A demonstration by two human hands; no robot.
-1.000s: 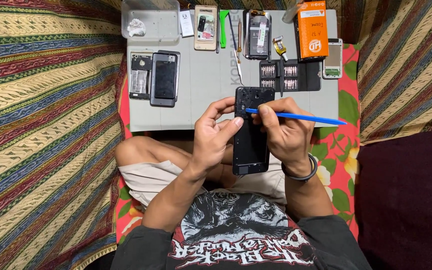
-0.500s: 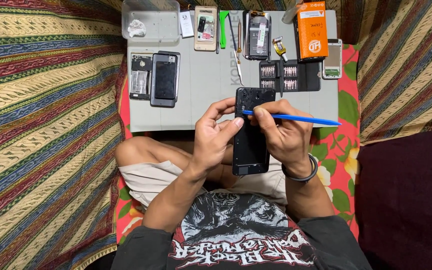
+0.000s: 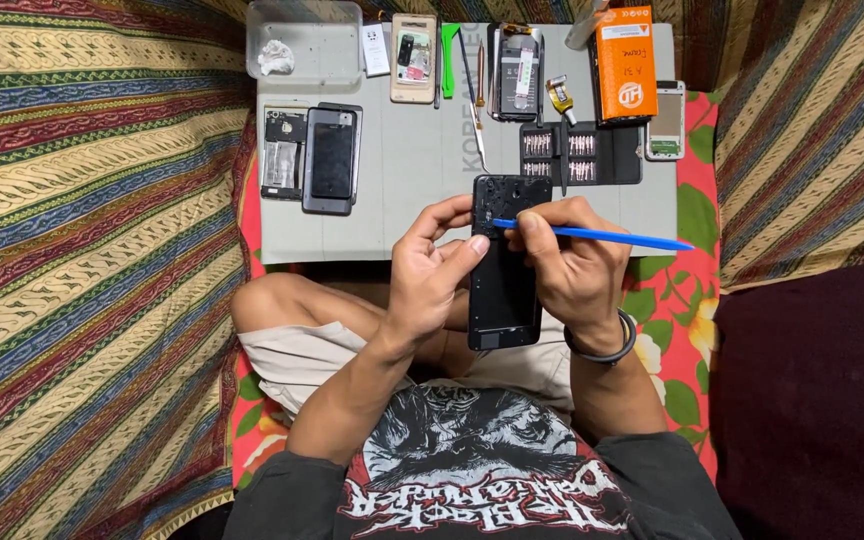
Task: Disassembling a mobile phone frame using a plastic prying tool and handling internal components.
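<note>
Black phone sits back-off over the lap, just below the grey mat's near edge, left hand gripping its side, right hand pinching a blue pry tool at the top corner (internals exposed, work seemingly mid-way). Clear tray holds a white wad; black case holds screwdriver bits.

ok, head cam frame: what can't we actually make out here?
- Tip of the blue pry tool: too small to tell whether it sits in the seam of the black phone.
- Phone's side edges: covered by the left hand and right hand.
- Bits in the open bit case: too small to tell apart.
- Clear tray and orange box: cut by the top edge.
</note>
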